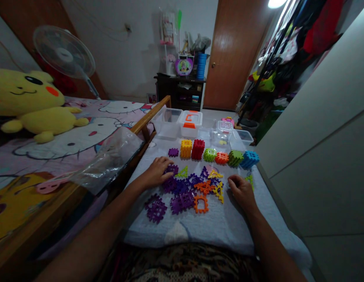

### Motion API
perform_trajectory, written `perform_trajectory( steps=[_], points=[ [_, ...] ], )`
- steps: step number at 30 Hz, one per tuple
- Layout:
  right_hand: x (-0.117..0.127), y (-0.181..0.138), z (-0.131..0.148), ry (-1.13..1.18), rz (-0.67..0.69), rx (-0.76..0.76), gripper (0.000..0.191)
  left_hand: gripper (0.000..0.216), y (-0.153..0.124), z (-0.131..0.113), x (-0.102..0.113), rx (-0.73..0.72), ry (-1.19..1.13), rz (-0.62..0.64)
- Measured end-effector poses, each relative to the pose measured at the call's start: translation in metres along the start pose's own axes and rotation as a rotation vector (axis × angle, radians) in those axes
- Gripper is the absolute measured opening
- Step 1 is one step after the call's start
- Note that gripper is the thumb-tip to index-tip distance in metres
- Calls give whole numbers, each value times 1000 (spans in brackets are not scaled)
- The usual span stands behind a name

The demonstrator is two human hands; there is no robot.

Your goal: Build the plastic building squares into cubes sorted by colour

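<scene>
My left hand [157, 172] is at the left side of the pile, its thumb and fingers around the edge of a purple interlocking building tile [173, 169]. My right hand [241, 191] rests on the cloth right of the pile, its fingers curled with nothing visible in them. Close beside it lies a green triangular piece [250, 181], partly hidden. Between my hands are loose purple tiles [182, 201], an orange square frame [201, 204], orange triangles [204, 187], yellow triangles [218, 191] and another green triangle [182, 172].
Behind the pile stand sorted stacks: yellow [186, 149], red [198, 149], light green [210, 155], orange [222, 158], green [235, 158] and blue [249, 159]. Clear plastic boxes [167, 123] and a lidded box [190, 125] are farther back. A wooden bed rail [149, 117] borders the left.
</scene>
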State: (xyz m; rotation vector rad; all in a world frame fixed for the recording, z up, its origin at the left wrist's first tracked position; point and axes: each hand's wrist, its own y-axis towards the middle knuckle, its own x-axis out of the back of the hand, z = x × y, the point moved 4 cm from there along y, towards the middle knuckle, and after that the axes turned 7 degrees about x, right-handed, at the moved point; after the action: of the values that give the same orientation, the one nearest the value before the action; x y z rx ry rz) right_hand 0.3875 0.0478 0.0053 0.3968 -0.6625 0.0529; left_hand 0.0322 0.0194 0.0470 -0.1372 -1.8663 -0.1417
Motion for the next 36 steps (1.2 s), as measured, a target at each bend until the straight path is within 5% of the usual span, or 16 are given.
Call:
perform_trajectory(
  steps=[5, 10, 18, 24, 31, 36],
  points=[
    [0, 0, 2, -2, 15, 3, 25, 56, -37, -7, -2, -19, 13, 137],
    [0, 0, 2, -5, 18, 4, 25, 34, -43, -10, -7, 2, 23, 127],
    [0, 1, 4, -26, 25, 12, 25, 34, -3, 1, 15, 46, -135, 57],
    [-1, 1, 2, -12, 36, 2, 24, 34, 40, 11, -1, 4, -153, 73],
    [-1, 1, 5, -28, 28, 17, 23, 33, 40, 17, -16, 20, 62, 29],
    [-1, 1, 6, -39, 27, 34, 22, 54, 33, 14, -12, -34, 33, 153]
  ],
)
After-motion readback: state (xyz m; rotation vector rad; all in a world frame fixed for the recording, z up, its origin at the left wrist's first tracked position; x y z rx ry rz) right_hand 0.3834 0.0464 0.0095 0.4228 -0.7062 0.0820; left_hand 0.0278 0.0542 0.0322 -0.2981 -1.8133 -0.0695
